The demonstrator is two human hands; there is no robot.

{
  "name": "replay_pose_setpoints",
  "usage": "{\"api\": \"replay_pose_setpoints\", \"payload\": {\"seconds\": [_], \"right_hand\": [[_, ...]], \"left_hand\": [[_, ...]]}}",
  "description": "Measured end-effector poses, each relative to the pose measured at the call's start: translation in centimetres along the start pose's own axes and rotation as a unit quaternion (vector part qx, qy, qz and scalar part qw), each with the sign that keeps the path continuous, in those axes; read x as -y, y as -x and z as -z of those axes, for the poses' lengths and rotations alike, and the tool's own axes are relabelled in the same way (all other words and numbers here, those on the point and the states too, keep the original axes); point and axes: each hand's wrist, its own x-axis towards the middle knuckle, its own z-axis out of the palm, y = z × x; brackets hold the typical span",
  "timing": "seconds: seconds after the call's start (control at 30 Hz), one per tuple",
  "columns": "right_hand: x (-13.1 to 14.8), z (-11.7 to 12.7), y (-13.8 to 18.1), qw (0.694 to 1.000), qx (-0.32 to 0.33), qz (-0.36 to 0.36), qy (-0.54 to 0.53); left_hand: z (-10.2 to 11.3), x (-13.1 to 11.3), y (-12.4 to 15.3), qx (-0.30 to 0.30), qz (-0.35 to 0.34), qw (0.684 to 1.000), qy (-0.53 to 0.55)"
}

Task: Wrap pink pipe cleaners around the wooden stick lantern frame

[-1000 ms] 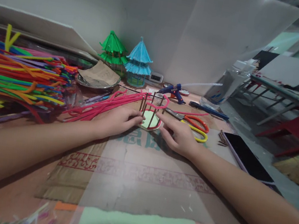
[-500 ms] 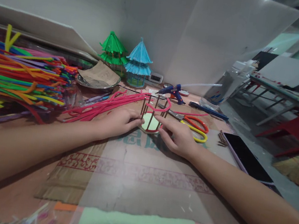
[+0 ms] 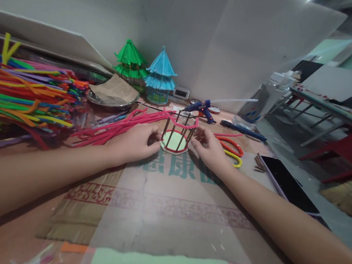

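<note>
Between my hands stands a small pavilion frame, upright on the cardboard. It has a pale green base edged in red, thin brown posts and a pink pipe-cleaner ring around their tops. My left hand rests at the left edge of the base, thumb and fingers curved with a gap between them. On the other side, my right hand has its thumb and forefinger apart, close to the right-hand posts. Whether either hand's fingertips touch the frame I cannot tell. Pink pipe cleaners lie behind my left hand.
Scissors with orange and yellow handles lie beyond my right hand. A blue glue gun stands behind the frame. Green and blue model pavilions stand at the back. Assorted pipe cleaners fill the left; a phone lies right.
The frame has turned and shifted slightly left, showing more of its base. My fingers have drawn back a little from its sides, the right hand's more upward.
</note>
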Motion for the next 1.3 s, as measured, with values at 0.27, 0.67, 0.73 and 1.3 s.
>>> {"api": "replay_pose_setpoints", "payload": {"seconds": [0.27,0.67,0.73,1.3], "right_hand": [[0.9,0.6,0.1,0.994,0.102,0.013,-0.025],[2.5,0.7,1.0,0.996,0.089,-0.001,0.014],[2.6,0.7,1.1,0.996,0.082,0.012,0.033],[1.8,0.6,1.2,0.996,-0.033,0.001,-0.080]], "left_hand": [[0.3,-0.5,-0.2,0.062,-0.046,0.997,-0.030],[0.3,0.9,-0.9,-0.022,0.047,0.997,0.064],[0.2,0.7,-0.8,-0.032,0.040,0.997,0.061],[0.1,1.0,-0.7,0.027,-0.036,0.996,-0.075]]}}
